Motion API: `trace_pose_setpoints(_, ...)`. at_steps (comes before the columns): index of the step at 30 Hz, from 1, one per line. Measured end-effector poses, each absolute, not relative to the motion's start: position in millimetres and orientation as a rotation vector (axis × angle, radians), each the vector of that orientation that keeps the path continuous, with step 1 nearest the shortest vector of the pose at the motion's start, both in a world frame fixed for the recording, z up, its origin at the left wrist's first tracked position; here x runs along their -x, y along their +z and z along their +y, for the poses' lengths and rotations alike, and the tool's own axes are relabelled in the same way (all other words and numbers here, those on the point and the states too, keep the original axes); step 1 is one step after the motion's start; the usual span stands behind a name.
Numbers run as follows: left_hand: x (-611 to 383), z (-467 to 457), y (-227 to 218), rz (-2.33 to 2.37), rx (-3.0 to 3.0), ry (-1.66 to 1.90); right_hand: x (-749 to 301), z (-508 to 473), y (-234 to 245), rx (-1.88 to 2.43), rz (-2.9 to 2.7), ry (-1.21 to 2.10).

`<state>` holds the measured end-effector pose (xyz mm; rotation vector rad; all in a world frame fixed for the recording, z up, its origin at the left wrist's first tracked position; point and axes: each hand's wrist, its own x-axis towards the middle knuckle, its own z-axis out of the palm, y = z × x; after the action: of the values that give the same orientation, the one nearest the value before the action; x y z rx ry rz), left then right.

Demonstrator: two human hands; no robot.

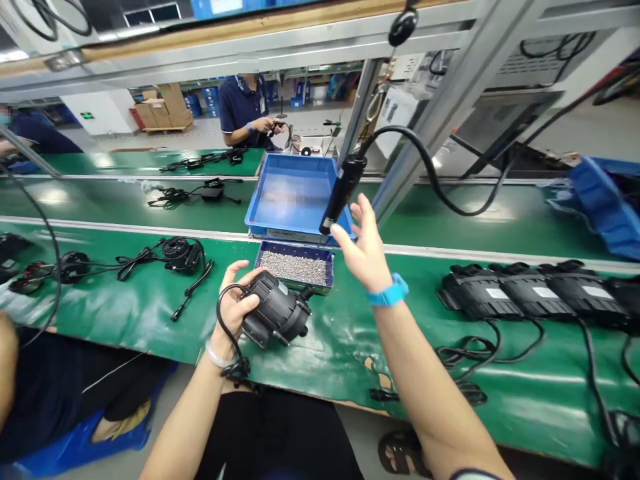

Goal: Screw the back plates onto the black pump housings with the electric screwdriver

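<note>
My left hand (237, 303) is closed round a black pump (275, 307), a ribbed motor-like body with a pale label and short pipe stubs. Its black cord loops down past my wrist. My right hand (363, 247) is raised with its fingers apart, close beside a black electric screwdriver (344, 192) hanging from above on a curved cable. The thumb is near the tool's lower end; whether it touches cannot be told. Just behind the pump, a small blue tray (324, 288) holds a heap of tiny metal screws (293, 265).
A large blue tray (253, 213) stands behind the screws. Several finished-looking black pumps (490, 293) line the right side, cords trailing. Another pump (183, 253) with cables lies left. A metal post (440, 100) rises right of the screwdriver. A co-worker (245, 110) stands across the benches.
</note>
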<state>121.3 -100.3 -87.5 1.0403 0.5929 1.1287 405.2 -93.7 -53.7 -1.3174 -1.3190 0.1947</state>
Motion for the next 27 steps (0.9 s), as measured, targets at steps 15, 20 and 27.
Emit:
trace_pose_setpoints(15,-125,-142,-61,0.782,-1.086,1.122,-298,-240,-95,0.864,-0.580,1.944)
trace_pose_setpoints(20,-122,-149,-58,0.813,-1.293,1.079,-289,-239,-106,0.936,-0.419,1.898)
trace_pose_setpoints(27,-104,-153,-55,0.642,-1.408,1.062,-289,-245,-120,1.279,-0.918,1.030)
